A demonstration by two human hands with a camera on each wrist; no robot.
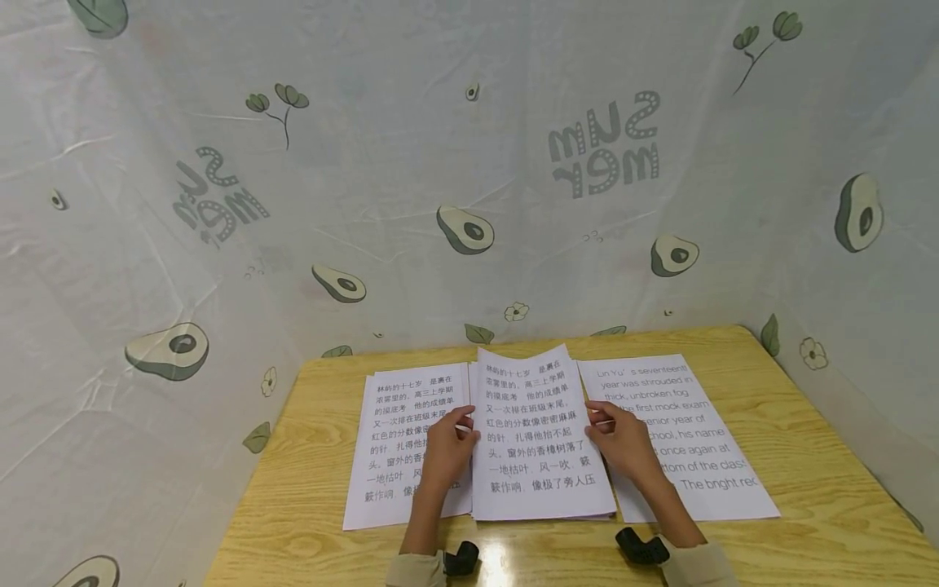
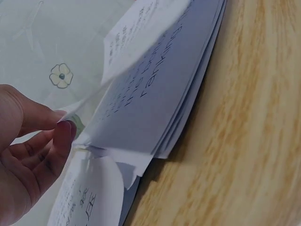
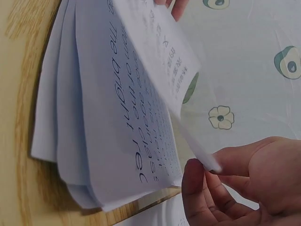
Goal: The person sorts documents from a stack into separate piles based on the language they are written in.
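Both hands hold a sheet of paper printed with Chinese characters, raised above the middle stack with its top edge bowed. My left hand pinches its left edge between thumb and fingers; the left wrist view shows that edge in the left fingertips. At the opposite edge, my right hand pinches the sheet likewise, as seen in the right wrist view at the fingertips. Under the lifted sheet lies a stack of pages, its top page in English. The two wrists stand apart, above the table.
On the left lies a stack of Chinese-text pages, partly behind the left hand. An English-text page lies on the right, partly covered by the right arm. The wooden table meets a curtain printed with avocados.
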